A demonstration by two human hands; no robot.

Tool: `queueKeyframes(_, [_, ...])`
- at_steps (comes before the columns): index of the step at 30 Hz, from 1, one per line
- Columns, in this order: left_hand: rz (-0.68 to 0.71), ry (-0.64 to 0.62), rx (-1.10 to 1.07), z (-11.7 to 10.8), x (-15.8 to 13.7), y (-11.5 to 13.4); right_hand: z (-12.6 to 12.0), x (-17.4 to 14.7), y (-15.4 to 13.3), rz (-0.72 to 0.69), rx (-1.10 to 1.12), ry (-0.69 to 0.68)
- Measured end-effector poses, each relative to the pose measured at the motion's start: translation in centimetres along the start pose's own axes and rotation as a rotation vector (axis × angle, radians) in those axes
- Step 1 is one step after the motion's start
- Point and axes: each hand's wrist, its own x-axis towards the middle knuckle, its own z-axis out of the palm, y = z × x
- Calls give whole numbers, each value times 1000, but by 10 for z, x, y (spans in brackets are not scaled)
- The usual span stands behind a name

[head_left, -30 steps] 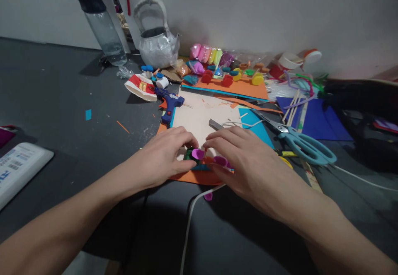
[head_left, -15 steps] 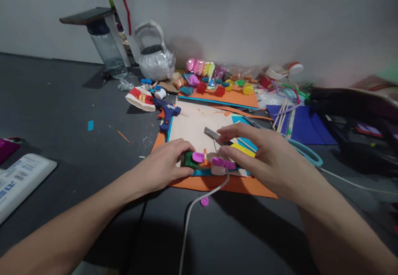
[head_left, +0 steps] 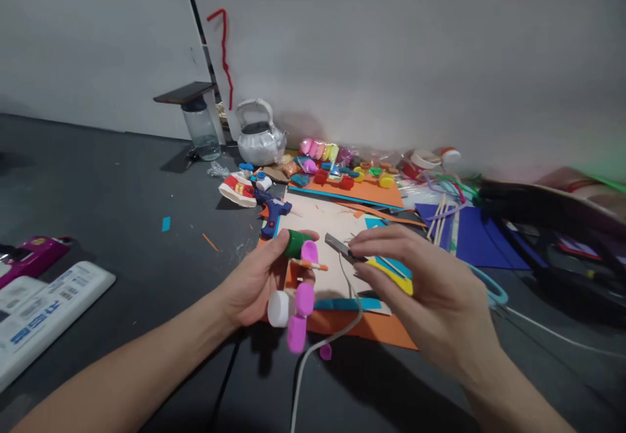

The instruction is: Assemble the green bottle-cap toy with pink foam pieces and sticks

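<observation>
My left hand (head_left: 261, 276) is closed around a small handmade piece, lifted above the board and turned on its side. The craft piece (head_left: 304, 299) has a green cap, a white cap, pink lobes and an orange-tipped stick. To its right, the fingertips of my right hand (head_left: 415, 289) pinch a utility knife (head_left: 391, 275) with a yellow handle. Its blade points left, toward the craft piece, without touching it. Beneath both hands lies a pale board (head_left: 313, 221) over blue and orange sheets (head_left: 372, 328).
Behind the left hand rests a blue glue gun (head_left: 274, 218). A silver kettle (head_left: 261, 143), a water bottle (head_left: 203, 136) and colourful craft pieces (head_left: 347, 172) line the back. A white cord (head_left: 313, 355) crosses the front. A power strip (head_left: 59, 315) lies left, a black bag (head_left: 548, 224) right.
My left hand has raised the craft piece off the board and tipped it, the white end swinging toward me. My right fingers have drawn closer together around the knife. The view has tilted up.
</observation>
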Motion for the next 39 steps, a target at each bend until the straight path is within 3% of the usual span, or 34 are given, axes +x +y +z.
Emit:
queueKeyframes(3, [-60, -56, -77, 4, -7, -3, 2, -4, -13, -251, -135, -29])
queueKeyframes(6, [-90, -137, -112, 2, -10, -7, 4, -4, -23, -329, -242, -23])
queueKeyframes(11, [-119, -232, -121, 0, -11, -13, 8, -3, -27, -327, -314, -11])
queueKeyframes(19, [-72, -232, -26, 2, -12, -17, 10, -11, -27, -350, -364, -57])
queueKeyframes(32, [-36, -235, 21, 0, -11, -18, 10, -9, -36, -264, -392, 25])
queueKeyframes(39, [-21, -269, 34, -2, -12, -18, 8, -10, -36, -299, -407, 35])
